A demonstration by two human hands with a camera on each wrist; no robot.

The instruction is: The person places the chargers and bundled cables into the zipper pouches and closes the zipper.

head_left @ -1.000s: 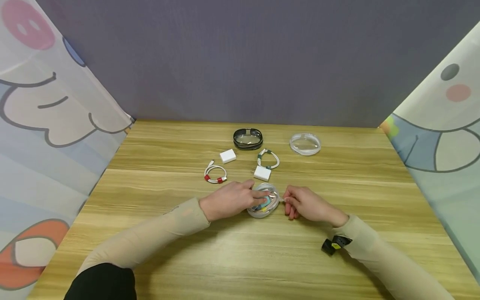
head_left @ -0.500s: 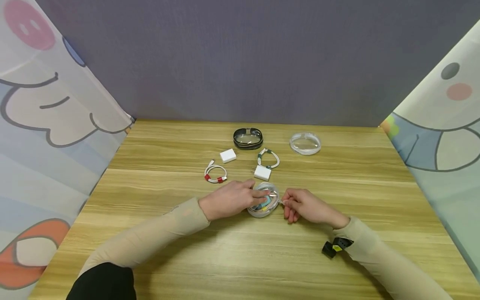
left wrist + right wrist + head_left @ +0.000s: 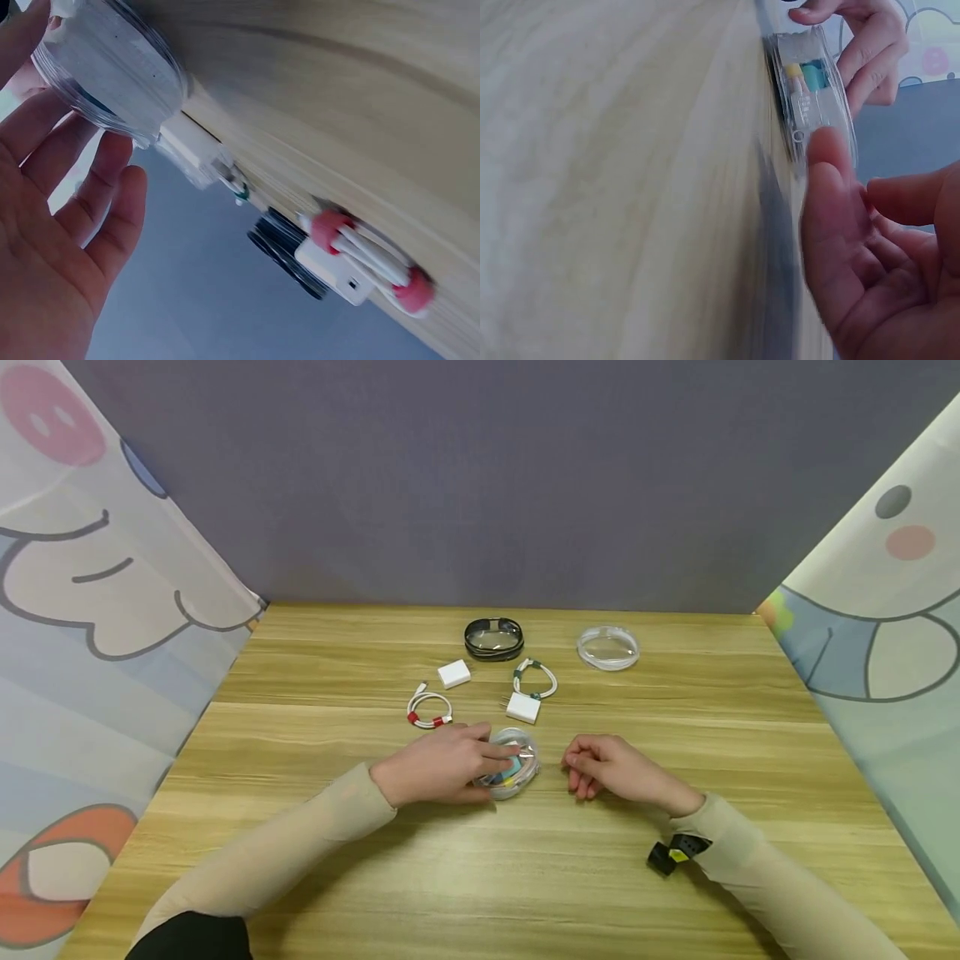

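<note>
A clear round case (image 3: 517, 766) with a coiled white cable and teal and yellow bits inside lies on the wooden table (image 3: 480, 877). My left hand (image 3: 491, 762) holds it, fingers over the lid and thumb at the far rim; the right wrist view shows those fingers (image 3: 870, 49) wrapped around the case (image 3: 810, 105). The left wrist view shows the case (image 3: 112, 67) at my fingertips. My right hand (image 3: 581, 772) rests on the table a little right of the case, loosely curled and holding nothing, palm visible (image 3: 870, 255).
Behind the hands lie a white cable with red ties (image 3: 429, 708), two white chargers (image 3: 453, 674) (image 3: 523, 707), a cable with green ties (image 3: 535, 677), a black round case (image 3: 493, 639) and a clear round lid (image 3: 607, 647). Printed curtains close both sides.
My left hand has slid the clear case a little to the left. My right hand let go of the case's right edge and now sits apart from it.
</note>
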